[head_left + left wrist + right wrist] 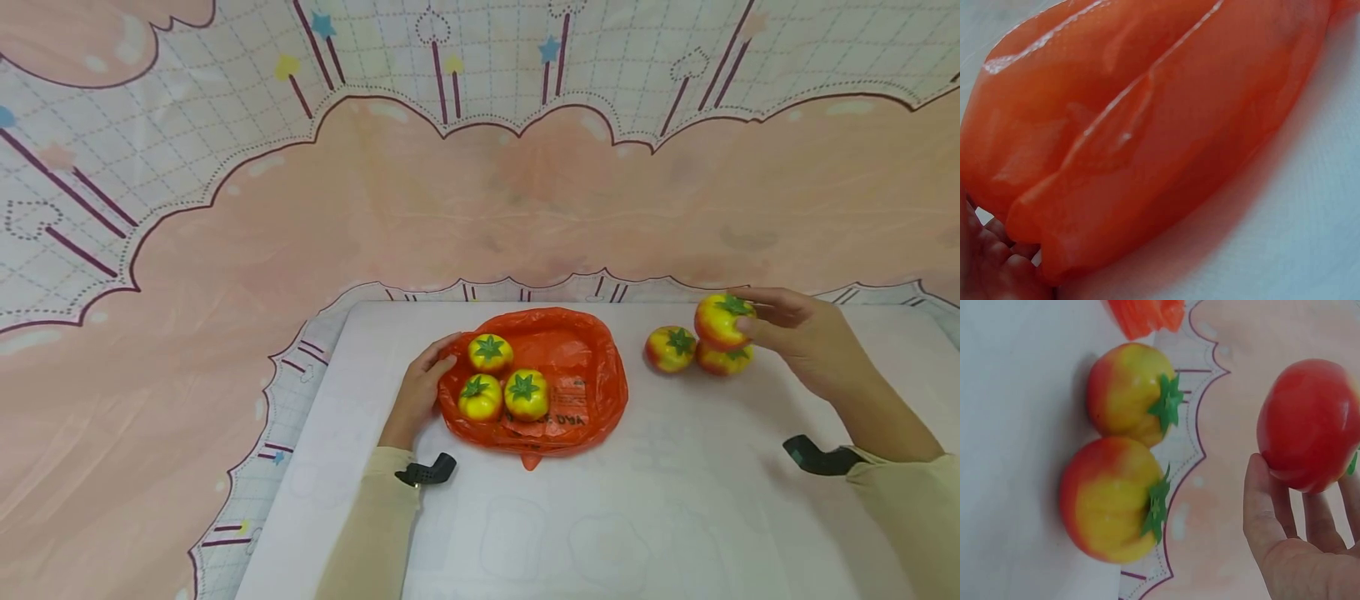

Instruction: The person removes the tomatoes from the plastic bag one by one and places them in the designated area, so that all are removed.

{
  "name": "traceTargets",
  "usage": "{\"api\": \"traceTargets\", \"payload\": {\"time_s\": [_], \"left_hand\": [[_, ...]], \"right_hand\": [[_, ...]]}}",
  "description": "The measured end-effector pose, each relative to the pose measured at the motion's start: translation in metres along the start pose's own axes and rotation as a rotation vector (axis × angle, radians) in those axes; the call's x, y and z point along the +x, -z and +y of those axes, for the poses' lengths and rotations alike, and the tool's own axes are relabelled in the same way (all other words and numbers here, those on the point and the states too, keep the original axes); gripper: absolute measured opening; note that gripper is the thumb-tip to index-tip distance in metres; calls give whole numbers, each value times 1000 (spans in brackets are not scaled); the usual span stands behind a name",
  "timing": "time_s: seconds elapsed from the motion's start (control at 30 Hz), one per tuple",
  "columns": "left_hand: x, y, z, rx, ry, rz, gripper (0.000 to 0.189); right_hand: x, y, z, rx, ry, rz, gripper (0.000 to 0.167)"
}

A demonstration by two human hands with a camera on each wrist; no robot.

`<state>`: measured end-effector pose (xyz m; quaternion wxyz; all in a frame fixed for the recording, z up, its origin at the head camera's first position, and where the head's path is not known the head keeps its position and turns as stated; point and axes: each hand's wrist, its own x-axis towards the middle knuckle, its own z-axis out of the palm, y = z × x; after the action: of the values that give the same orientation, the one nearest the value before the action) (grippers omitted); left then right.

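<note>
In the head view my right hand (806, 333) holds a red and yellow toy tomato (720, 323) with a green leafy top, pinched between thumb and fingers. The right wrist view shows the red underside of this tomato (1310, 425) at the fingertips. Below it, two more toy tomatoes (670, 349) (1113, 500) sit side by side on the table. My left hand (422, 390) grips the left edge of an open red plastic bag (592, 350). Three toy tomatoes (527, 395) lie together in the bag's left half. Much of the left hand is outside the left wrist view.
A white table (510, 525) lies under everything, with faint outlines on its surface. Behind it hangs a pink and white patterned cloth (480, 200). A black wrist camera (821, 458) sits on the right wrist, and another (427, 472) on the left.
</note>
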<state>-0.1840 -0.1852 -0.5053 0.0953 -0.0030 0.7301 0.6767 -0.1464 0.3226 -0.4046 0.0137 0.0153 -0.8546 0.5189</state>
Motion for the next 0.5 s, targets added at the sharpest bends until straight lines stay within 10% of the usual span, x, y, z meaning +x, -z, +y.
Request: {"api": "traceTargets", "payload": {"time_s": [0.5], "left_hand": [[0, 1, -2, -23, -3, -11, 38]], "right_hand": [[-10, 14, 9, -81, -78, 11, 55]]}}
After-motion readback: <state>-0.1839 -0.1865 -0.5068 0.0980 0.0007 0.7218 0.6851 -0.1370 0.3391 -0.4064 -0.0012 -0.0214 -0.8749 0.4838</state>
